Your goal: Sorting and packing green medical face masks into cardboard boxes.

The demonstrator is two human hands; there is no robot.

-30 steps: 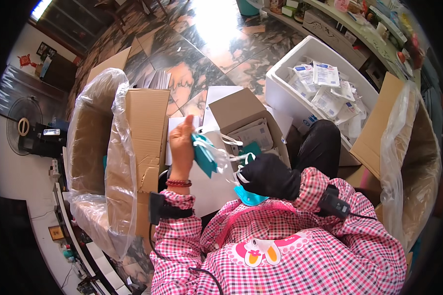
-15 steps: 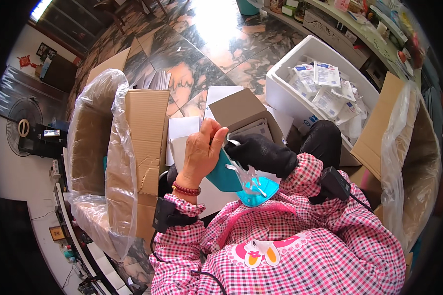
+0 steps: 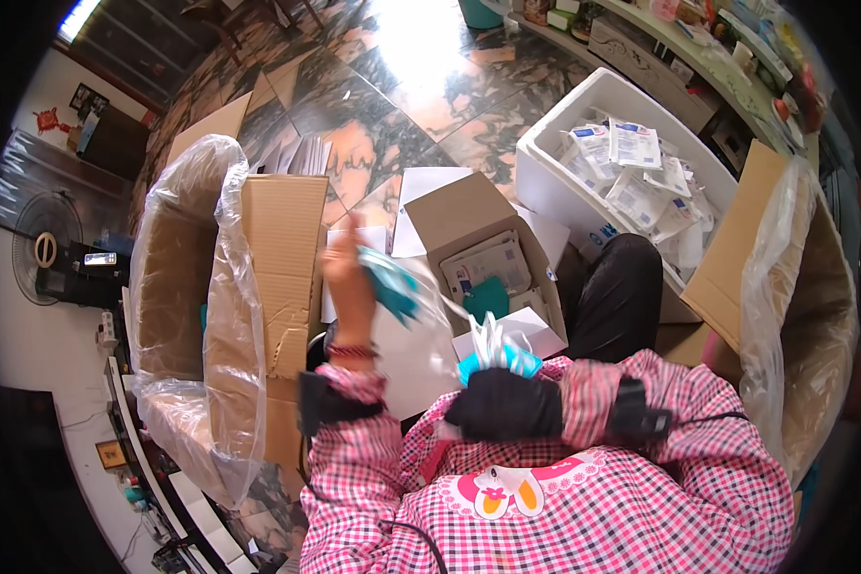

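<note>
While the left hand grips a teal item, the gloved right hand clutches clear bags.

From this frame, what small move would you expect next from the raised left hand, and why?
Probably a short swing left, to let go over the plastic-lined carton. The left hand is raised, holding a teal item beside that carton's open flap. The gloved right hand sits low, gripping a bunch of teal and white pieces, so it looks like the supply.
</note>
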